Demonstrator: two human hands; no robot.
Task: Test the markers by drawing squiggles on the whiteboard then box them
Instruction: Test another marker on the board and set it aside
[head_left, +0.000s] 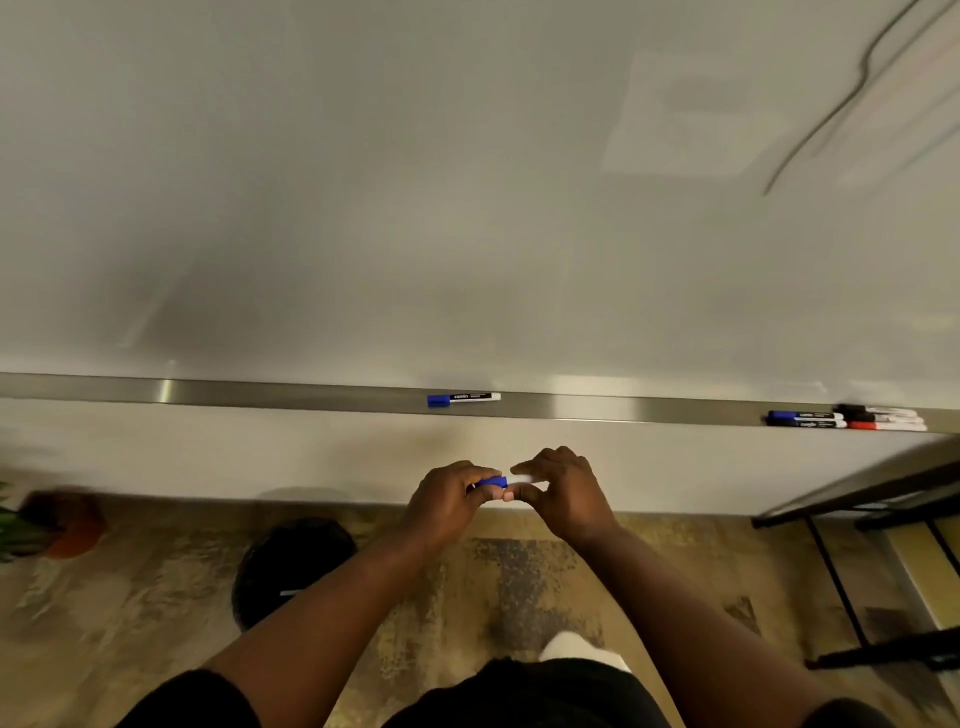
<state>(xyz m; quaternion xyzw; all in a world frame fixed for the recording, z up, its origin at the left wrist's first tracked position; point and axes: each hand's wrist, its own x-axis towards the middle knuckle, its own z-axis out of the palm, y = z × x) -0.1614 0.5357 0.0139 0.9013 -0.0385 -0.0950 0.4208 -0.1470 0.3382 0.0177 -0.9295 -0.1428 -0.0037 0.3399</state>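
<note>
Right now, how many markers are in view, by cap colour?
Blue cap: 3. The held marker between the left hand and right hand, the lone marker on the tray, and the blue marker in the right-hand pile.
Red cap: 1, the red marker.
Black or dark cap: about 3, the dark markers; blurred, not sure.
Total: about 7.

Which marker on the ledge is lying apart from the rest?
The blue-capped marker at the middle of the ledge, above the held marker; the other ledge markers lie bunched at the right end.

Metal ledge (208, 388): blue marker (463, 398), marker cluster (847, 418)
</note>
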